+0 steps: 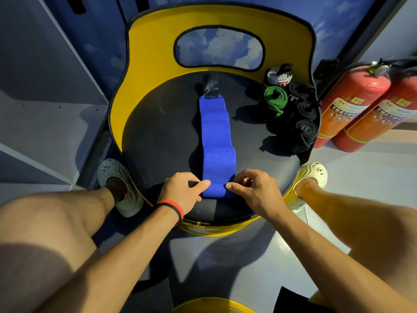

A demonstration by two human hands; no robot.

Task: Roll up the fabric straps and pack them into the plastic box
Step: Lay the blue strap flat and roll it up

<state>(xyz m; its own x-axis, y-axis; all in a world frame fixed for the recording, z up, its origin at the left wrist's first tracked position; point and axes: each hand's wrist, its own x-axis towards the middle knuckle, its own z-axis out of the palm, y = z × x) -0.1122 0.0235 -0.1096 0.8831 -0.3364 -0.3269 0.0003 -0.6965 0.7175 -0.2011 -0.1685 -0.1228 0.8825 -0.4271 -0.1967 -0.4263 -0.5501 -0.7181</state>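
Your blue strap [216, 141] lies stretched out flat along the dark seat [162, 136] of the yellow chair, its black tab end [211, 86] pointing away from you and its near end at the front edge. Both hands are on that near end: your left hand [182, 193] pinches the left corner with thumb on top and fingers curled, and your right hand [252, 190] pinches the right corner the same way. No turn of the roll has formed yet, so you look to be at the very start of rolling this strap.

At the back right of the seat sit finished rolls: a green roll [275, 97], a grey roll [278, 75] and several black rolls [304, 127]. Whether a clear plastic box surrounds them cannot be told from here.

The next move likely calls for folding the near edge over tightly and evenly. Keep both corners level, since the strap ripples along its length and could roll crooked; then walk it forward toward the tab.
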